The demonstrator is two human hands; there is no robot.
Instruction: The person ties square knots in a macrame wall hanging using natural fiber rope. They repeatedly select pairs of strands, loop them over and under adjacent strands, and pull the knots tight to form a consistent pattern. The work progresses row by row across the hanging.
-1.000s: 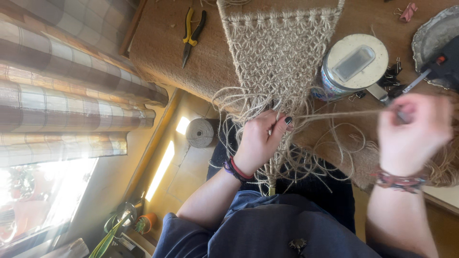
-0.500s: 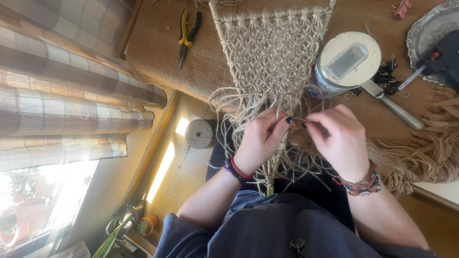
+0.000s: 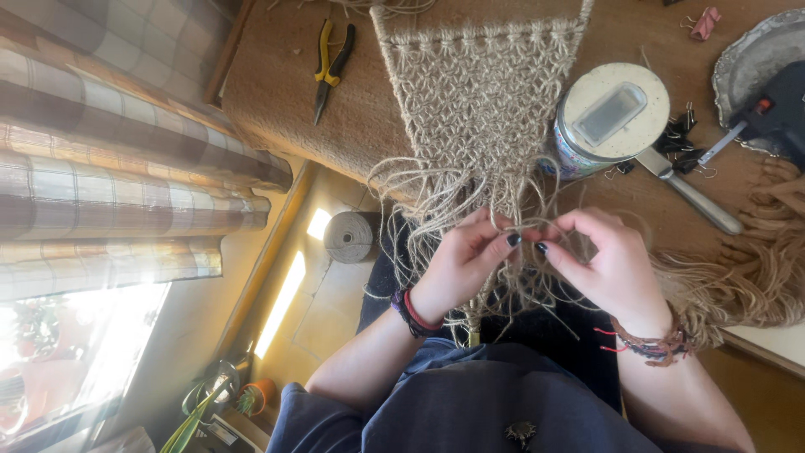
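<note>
A knotted jute macramé panel [image 3: 482, 92] lies on the brown table [image 3: 277, 92], its loose cords [image 3: 436, 201] hanging over the near edge onto my lap. My left hand [image 3: 461, 264] and my right hand [image 3: 608, 264] meet just below the panel's lower edge. Both pinch jute cords between thumb and fingertips, with the fingertips almost touching. The nails are dark. Bracelets sit on both wrists.
A round tin with a pale lid [image 3: 608, 117] stands right of the panel, a knife [image 3: 692, 197] and black binder clips [image 3: 679, 138] beside it. Yellow-handled pliers [image 3: 331, 67] lie at the left. A twine roll [image 3: 352, 236] sits on the floor. Fringe [image 3: 755, 277] piles at right.
My right hand swung in from far out at the right, where it held a cord taut, and now sits against my left hand at the cords. The left hand stayed put.
</note>
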